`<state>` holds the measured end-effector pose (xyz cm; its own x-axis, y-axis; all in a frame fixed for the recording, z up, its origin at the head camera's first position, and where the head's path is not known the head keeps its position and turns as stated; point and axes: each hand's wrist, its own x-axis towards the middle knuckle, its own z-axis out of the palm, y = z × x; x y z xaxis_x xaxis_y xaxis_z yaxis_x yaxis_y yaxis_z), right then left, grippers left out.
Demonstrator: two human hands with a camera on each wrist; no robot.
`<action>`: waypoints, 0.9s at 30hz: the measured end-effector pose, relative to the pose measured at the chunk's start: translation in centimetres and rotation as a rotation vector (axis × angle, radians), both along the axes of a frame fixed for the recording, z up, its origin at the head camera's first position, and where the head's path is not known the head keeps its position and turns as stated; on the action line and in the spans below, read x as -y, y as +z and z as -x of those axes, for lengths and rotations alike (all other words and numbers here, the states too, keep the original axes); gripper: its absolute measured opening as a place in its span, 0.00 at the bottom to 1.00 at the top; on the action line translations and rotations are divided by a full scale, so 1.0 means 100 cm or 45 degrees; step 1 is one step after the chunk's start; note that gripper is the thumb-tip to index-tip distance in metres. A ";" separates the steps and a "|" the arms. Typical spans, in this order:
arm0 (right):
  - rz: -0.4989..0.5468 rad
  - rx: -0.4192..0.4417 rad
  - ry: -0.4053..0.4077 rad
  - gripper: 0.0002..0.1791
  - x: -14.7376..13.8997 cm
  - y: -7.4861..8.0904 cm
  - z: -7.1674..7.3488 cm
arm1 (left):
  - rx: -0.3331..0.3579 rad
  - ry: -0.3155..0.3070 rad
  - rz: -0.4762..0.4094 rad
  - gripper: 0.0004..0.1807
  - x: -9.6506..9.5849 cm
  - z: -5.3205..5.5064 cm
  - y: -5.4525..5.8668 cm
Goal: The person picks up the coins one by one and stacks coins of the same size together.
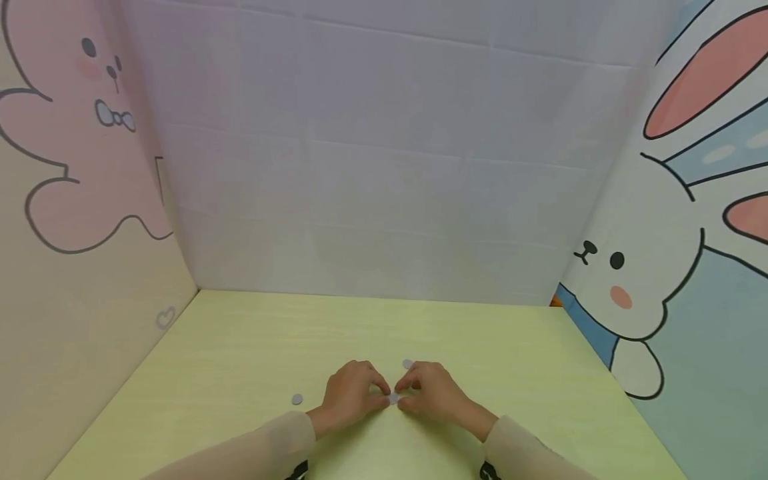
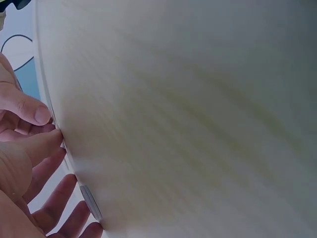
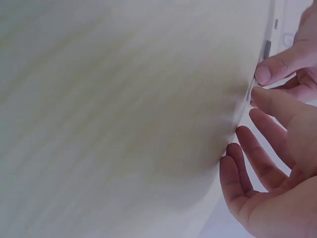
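Note:
A small flat grey disc (image 1: 393,399) lies on the pale yellow tabletop between my two hands. My left hand (image 1: 355,392) pinches its left edge with thumb and forefinger. From the other side, my right hand (image 1: 433,392) has its thumb and forefinger at the right edge. The fingertips partly cover this disc, and both wrist views largely hide it. A second grey disc (image 1: 297,399) lies left of my left hand; the left wrist view shows it edge-on as a thin disc (image 2: 90,202) near the fingertips. Just beyond my right hand sits a third disc (image 1: 408,363).
The tabletop (image 1: 252,340) meets a white cloth backdrop (image 1: 384,167) at its far edge. Printed panels stand on both sides, with a pink bear (image 1: 90,153) on the left and a white rabbit (image 1: 648,267) on the right.

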<state>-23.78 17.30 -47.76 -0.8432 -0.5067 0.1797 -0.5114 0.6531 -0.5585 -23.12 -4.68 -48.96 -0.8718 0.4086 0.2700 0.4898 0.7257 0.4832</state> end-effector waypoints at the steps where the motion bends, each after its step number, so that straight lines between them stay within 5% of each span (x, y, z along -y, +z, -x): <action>1: 0.010 -0.008 -0.002 0.08 -0.002 0.001 0.001 | 0.004 0.003 0.003 0.05 0.000 0.000 0.000; 14: 0.028 -0.091 -0.269 0.11 -0.022 -0.004 0.026 | 0.020 0.004 0.014 0.05 -0.001 -0.002 0.002; 27: -0.050 -0.052 -0.200 0.14 -0.029 -0.009 0.051 | 0.016 -0.011 0.003 0.05 -0.001 -0.002 0.004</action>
